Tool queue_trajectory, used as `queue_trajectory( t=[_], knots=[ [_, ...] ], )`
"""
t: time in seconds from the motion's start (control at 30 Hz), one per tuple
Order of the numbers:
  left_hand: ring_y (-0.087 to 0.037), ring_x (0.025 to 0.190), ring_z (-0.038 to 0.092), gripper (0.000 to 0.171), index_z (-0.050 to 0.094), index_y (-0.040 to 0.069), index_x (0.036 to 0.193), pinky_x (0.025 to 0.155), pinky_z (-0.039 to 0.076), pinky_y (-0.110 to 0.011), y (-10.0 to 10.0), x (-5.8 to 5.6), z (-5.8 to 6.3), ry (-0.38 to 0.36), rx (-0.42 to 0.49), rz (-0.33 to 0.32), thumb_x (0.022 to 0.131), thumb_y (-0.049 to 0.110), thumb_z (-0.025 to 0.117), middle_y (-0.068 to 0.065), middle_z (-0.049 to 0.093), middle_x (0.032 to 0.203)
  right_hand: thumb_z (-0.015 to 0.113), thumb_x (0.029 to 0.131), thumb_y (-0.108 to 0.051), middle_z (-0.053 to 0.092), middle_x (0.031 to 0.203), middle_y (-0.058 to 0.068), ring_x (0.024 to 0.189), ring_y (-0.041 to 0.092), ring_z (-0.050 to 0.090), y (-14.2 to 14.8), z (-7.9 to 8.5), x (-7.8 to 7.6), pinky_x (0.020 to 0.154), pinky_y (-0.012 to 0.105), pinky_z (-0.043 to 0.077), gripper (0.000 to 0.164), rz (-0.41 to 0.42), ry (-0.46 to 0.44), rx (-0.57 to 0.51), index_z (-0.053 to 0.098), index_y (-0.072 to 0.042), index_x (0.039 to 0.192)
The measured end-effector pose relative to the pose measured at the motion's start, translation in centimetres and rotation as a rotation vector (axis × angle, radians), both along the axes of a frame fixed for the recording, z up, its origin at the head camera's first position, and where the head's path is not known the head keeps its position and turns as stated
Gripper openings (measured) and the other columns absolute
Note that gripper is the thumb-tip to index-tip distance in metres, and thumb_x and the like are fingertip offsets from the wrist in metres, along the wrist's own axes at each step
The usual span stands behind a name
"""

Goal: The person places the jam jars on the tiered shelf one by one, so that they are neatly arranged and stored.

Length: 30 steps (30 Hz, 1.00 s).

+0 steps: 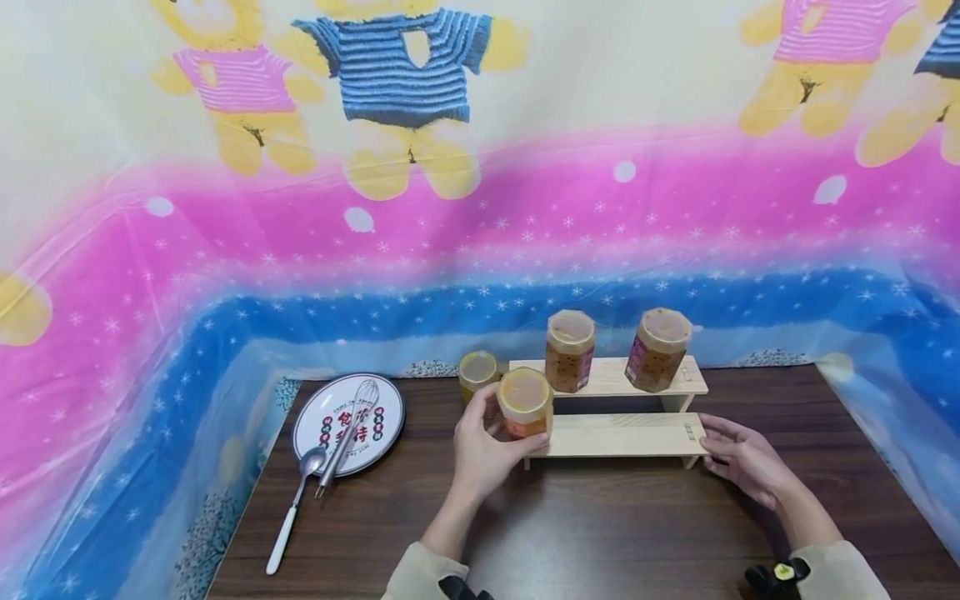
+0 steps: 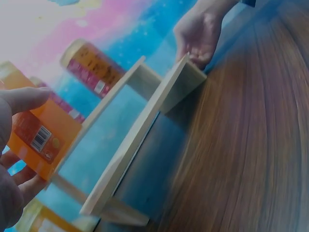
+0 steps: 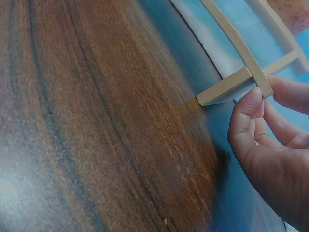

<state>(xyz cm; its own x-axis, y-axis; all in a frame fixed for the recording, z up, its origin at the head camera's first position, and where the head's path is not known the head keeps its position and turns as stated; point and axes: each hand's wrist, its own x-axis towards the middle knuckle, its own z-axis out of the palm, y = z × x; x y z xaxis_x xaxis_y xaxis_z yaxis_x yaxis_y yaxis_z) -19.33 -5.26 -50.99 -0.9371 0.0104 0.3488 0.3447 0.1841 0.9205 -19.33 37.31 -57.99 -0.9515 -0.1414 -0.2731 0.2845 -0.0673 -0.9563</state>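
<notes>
While the left hand [image 1: 483, 454] grips an orange jar [image 1: 525, 402] at the nine o'clock end of a wooden rack [image 1: 615, 437], the right hand [image 1: 745, 465] pinches the lower step's three o'clock end; whether that jar touches the rack, I cannot tell; toward two o'clock from it, a brown jar [image 1: 570, 354] and a second brown jar [image 1: 657, 354] stand on the upper step; a yellow jar [image 1: 477, 372] is near at ten o'clock; well apart at nine o'clock on the bench [image 1: 585, 533], a plate [image 1: 337, 393] bears a whisk [image 1: 347, 442] and a spoon's [image 1: 287, 523] bowl.
</notes>
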Motion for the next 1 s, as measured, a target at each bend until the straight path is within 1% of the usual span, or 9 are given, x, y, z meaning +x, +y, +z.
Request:
queue_trajectory(
  t=[0.1, 0.23, 0.43, 0.67, 0.9, 1.0],
  knots=[
    [-0.018, 0.117, 0.062, 0.083, 0.058, 0.027, 0.139, 0.095, 0.057, -0.034, 1.4, 0.0, 0.2, -0.009, 0.008, -0.032, 0.068, 0.02, 0.101, 0.005, 0.062, 0.127, 0.061, 0.106, -0.012, 0.063, 0.118, -0.001, 0.1, 0.011, 0.066, 0.0, 0.0, 0.0, 0.084, 0.032, 0.059, 0.072, -0.001, -0.003, -0.013, 0.018, 0.005, 0.161],
    [-0.017, 0.113, 0.061, 0.084, 0.06, 0.03, 0.137, 0.091, 0.059, -0.033, 3.4, -0.1, 0.2, -0.03, 0.004, -0.053, 0.065, 0.021, 0.102, 0.006, 0.062, 0.124, 0.063, 0.105, -0.013, 0.063, 0.119, -0.001, 0.1, 0.011, 0.066, 0.1, -0.2, 0.1, 0.084, 0.032, 0.059, 0.069, -0.013, -0.01, -0.014, 0.023, 0.001, 0.16],
    [-0.014, 0.113, 0.06, 0.082, 0.06, 0.03, 0.134, 0.089, 0.058, -0.026, 6.2, -0.1, 0.0, -0.048, -0.014, -0.086, 0.064, 0.022, 0.103, 0.007, 0.062, 0.12, 0.062, 0.106, -0.013, 0.062, 0.119, -0.001, 0.101, 0.011, 0.066, 0.0, -0.2, 0.1, 0.085, 0.032, 0.059, 0.073, -0.003, 0.002, -0.001, 0.018, 0.005, 0.161],
    [-0.011, 0.116, 0.06, 0.084, 0.059, 0.03, 0.136, 0.093, 0.056, -0.025, 9.5, -0.2, -0.3, -0.051, -0.016, -0.152, 0.065, 0.023, 0.102, 0.009, 0.062, 0.124, 0.063, 0.105, -0.014, 0.061, 0.121, 0.0, 0.102, 0.011, 0.065, 0.0, 0.2, -0.1, 0.085, 0.033, 0.058, 0.077, -0.008, -0.015, 0.02, 0.015, 0.005, 0.162],
    [-0.006, 0.114, 0.06, 0.08, 0.06, 0.034, 0.135, 0.093, 0.055, -0.024, 12.2, -0.4, -0.8, -0.065, -0.031, -0.182, 0.067, 0.022, 0.101, 0.016, 0.061, 0.123, 0.062, 0.105, -0.015, 0.062, 0.121, -0.002, 0.102, 0.011, 0.065, 0.0, 0.2, 0.0, 0.085, 0.033, 0.058, 0.077, -0.006, -0.015, 0.027, 0.014, 0.005, 0.162],
    [-0.004, 0.114, 0.059, 0.08, 0.06, 0.033, 0.134, 0.093, 0.055, -0.025, 13.0, -0.5, -1.0, -0.062, -0.049, -0.177, 0.067, 0.021, 0.101, 0.017, 0.061, 0.123, 0.062, 0.105, -0.015, 0.062, 0.121, -0.001, 0.101, 0.011, 0.066, 0.0, -0.1, 0.0, 0.084, 0.033, 0.059, 0.076, -0.014, -0.02, 0.027, 0.016, 0.005, 0.162]
  ],
)
